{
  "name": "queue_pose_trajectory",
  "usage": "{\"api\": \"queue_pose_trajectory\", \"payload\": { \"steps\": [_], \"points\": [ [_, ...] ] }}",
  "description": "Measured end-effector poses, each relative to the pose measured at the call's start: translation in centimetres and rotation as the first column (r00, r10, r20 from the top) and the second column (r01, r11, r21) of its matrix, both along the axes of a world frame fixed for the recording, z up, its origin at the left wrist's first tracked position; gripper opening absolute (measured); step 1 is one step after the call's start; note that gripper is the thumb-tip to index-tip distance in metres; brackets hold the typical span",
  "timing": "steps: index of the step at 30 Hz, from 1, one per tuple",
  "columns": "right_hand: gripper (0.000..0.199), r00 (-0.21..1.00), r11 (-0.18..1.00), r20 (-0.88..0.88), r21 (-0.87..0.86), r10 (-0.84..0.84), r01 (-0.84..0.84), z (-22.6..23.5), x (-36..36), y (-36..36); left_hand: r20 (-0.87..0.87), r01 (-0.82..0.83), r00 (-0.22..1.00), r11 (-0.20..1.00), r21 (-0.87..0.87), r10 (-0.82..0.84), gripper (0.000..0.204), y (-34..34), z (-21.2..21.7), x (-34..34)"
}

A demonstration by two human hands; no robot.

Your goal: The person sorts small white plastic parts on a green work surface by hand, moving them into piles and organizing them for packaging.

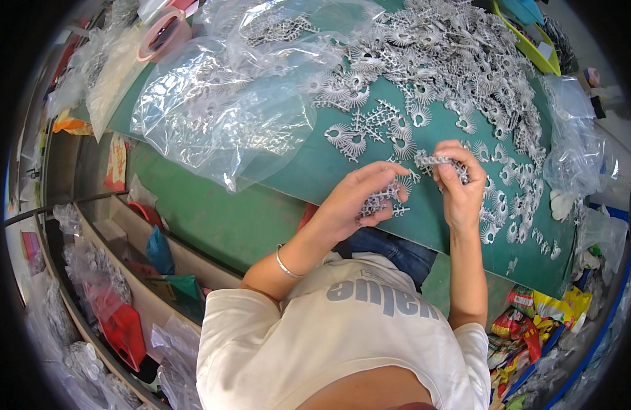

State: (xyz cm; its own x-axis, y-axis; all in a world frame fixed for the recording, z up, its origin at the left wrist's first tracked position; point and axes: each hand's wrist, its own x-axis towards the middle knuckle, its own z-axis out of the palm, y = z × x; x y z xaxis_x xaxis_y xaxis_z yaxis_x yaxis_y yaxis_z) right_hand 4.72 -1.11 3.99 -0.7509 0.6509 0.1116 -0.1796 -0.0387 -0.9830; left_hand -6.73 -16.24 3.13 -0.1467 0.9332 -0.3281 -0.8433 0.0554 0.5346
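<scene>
The left hand (pixel 360 198) is curled shut around a small bunch of grey plastic fan-shaped pieces (pixel 382 202), which poke out between fingers and thumb at the near edge of the green work table (pixel 309 174). Just to its right, the right hand (pixel 459 188) pinches a grey branched plastic sprue (pixel 435 160) between thumb and fingertips, holding it slightly above and beside the left hand's bunch, nearly touching. Judging by the layout, the work seems only partly done: a few loose fans lie scattered to the right of the hands, while a large heap of untouched grey sprues (pixel 452 61) covers the far side of the table. To the far left sits a big clear plastic bag (pixel 220 116) holding more grey pieces, and beyond it a roll of tape (pixel 164 33).
</scene>
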Motion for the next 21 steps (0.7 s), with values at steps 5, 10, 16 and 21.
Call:
{"api": "queue_pose_trajectory", "payload": {
  "steps": [5, 10, 16, 21],
  "points": [
    [0.011, 1.0, 0.94, -0.019, -0.34, -0.01, 0.003, -0.6, 0.4, -1.3, -0.337, -0.096, 0.939, 0.994, -0.06, 0.071, 0.018, 1.5, 0.3, 1.5],
    [0.01, 1.0, 0.853, 0.025, -0.522, 0.013, 0.002, -0.5, 0.4, -1.7, -0.635, -0.233, 0.749, 0.972, 0.013, 0.188, 0.012, 2.5, -1.5, 2.1],
    [0.006, 0.961, 0.887, 0.087, 0.414, -0.264, 0.206, -0.5, 0.8, -0.9, -0.14, -0.066, 0.989, 0.996, -0.058, 0.057, 0.018, 1.8, -0.3, 1.1],
    [0.031, 0.998, 0.449, 0.028, 0.894, -0.053, -0.002, -0.7, 1.1, -1.2, 0.228, 0.016, 0.974, 0.997, -0.079, 0.002, 0.024, 1.3, -0.9, 1.2]
  ]
}}
